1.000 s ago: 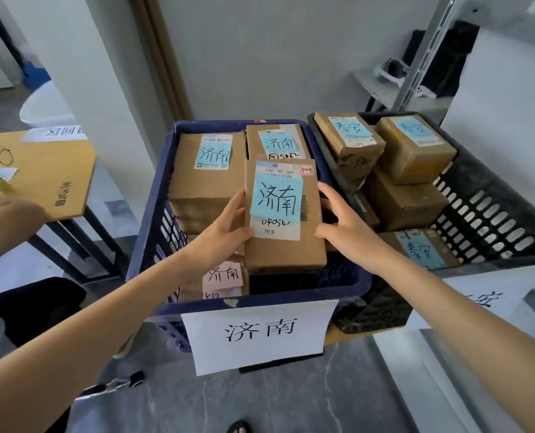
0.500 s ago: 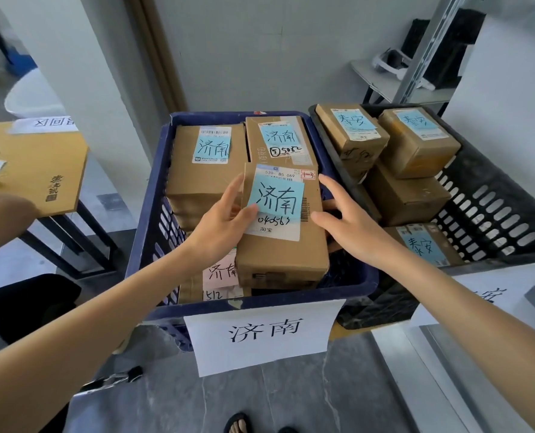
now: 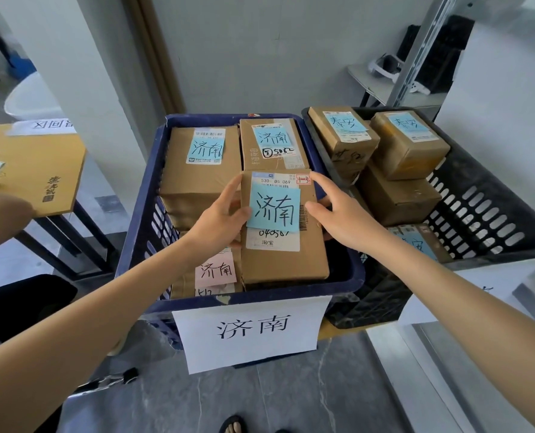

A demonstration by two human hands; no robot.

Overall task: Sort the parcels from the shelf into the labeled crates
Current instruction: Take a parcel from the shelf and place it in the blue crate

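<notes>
Head view: parcel (image 3: 283,226) lies flat at the front right of the blue crate (image 3: 141,220), its top about level with the rim, its near end at the front wall. Left hand (image 3: 219,220) grips its left edge, thumb over the blue note (image 3: 274,210). Right hand (image 3: 338,220) holds the right edge with the thumb on top and the index straight at the far corner. Can't tell whether the parcel's weight is already on the stack below. Risks, as I judge them: there is a dark gap at its right side, so an early let-go could tip or slide it down there. It also sits higher than the pink-note box (image 3: 216,270) beside it, so support may be uneven. The left thumb dragging off could peel the note — then the destination is lost. Writing: note reads 济南, and the printed label under it shows "530- D5 069", a red boxed "13", handwritten digits half covered and 淘宝 at the bottom. Crate sign (image 3: 253,329) reads 济南 — a match. Boxes in the black crate (image 3: 478,207) read 泰安.
</notes>
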